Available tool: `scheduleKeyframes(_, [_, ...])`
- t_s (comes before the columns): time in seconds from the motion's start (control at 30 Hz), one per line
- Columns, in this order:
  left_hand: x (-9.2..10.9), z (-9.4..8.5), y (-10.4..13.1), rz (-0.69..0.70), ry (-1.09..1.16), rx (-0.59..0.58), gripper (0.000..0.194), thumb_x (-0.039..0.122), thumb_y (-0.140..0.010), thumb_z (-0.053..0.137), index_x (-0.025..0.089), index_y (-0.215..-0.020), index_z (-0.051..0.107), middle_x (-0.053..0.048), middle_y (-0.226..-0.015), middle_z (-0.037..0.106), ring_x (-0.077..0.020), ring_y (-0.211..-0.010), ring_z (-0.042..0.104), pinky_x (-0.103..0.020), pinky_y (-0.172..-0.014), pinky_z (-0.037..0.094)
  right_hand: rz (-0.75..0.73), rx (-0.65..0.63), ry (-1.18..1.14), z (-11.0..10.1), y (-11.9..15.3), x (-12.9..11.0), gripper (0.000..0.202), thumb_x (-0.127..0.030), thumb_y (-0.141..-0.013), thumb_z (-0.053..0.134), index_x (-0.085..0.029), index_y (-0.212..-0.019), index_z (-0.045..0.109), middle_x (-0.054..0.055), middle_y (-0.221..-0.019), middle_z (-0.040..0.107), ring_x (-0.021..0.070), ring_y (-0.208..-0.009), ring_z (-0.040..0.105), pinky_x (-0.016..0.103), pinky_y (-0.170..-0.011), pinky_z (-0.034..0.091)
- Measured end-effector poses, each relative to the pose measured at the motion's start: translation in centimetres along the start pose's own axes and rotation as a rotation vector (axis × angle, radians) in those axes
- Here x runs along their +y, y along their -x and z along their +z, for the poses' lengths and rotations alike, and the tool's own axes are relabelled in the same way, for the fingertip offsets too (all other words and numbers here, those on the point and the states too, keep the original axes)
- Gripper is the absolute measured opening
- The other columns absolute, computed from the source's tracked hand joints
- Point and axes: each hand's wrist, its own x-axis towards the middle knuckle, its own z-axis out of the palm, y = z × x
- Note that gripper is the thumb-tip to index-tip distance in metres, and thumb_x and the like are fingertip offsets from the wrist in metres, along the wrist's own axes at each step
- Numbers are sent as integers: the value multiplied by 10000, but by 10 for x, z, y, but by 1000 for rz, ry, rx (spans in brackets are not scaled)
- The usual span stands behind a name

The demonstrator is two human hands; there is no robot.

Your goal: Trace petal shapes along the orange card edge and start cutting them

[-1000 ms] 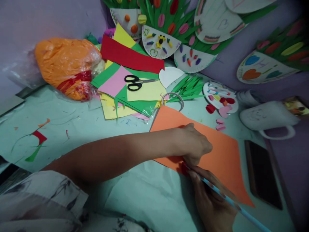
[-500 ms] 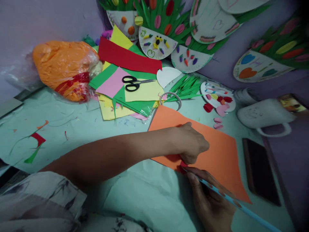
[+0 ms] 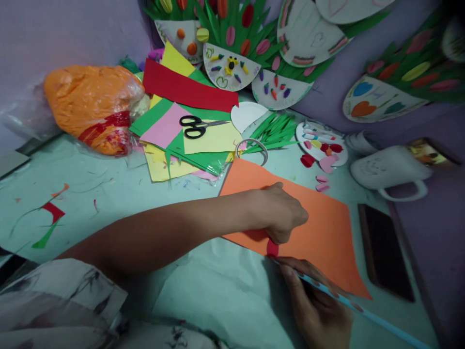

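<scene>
A sheet of orange paper point(image 3: 323, 232) lies on the table before me. My left hand point(image 3: 281, 213) reaches across it with fingers curled under, their tips pressing a small rounded red paper piece point(image 3: 272, 248) down near the sheet's front edge. Part of that piece is hidden beneath the fingertips. In my right hand point(image 3: 316, 300), at the lower right, is a light blue pencil point(image 3: 374, 317) with dark spots. Its tip is at the near edge of the red piece.
Black-handled scissors point(image 3: 194, 127) rest on stacked coloured paper. A tape roll point(image 3: 267, 155) borders the orange sheet. To the right are a dark phone point(image 3: 385, 252), a white mug point(image 3: 390, 167) and a plate with paper cutouts point(image 3: 303, 133). An orange bundle in plastic point(image 3: 87, 102) sits left.
The pencil tip has moved from the right side of the red piece to its near edge, and more of the piece shows. The whole view has shifted slightly.
</scene>
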Motion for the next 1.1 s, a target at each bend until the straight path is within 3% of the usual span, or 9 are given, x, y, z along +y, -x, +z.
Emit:
scheduleKeyframes(0.5, [-1, 2, -2, -2, 13, 21, 396, 229, -634, 742, 186, -499, 372, 14, -539, 475, -184, -659, 502, -532, -947, 298, 72, 48, 64, 0, 3, 1, 288, -375, -886, 565, -212, -716, 731, 33, -687, 745, 197, -645, 721, 262, -578, 553])
scheduleKeyframes(0.93, [-1, 1, -2, -11, 18, 19, 417, 215, -642, 730, 186, -482, 346, 23, -542, 468, -169, -631, 480, -493, -903, 317, 144, 123, 1, 2, 2, -1, 299, -385, -860, 603, -195, -658, 714, 36, -666, 730, 172, -604, 704, 227, -593, 554])
scheduleKeyframes(1.1, [0, -4, 1, -16, 13, 3, 421, 245, -655, 734, 187, -505, 346, 12, -559, 480, -192, -688, 506, -482, -922, 314, 295, 235, -87, -9, 7, -4, 225, -424, -823, 636, -219, -832, 727, 18, -660, 702, 172, -550, 652, 255, -515, 517])
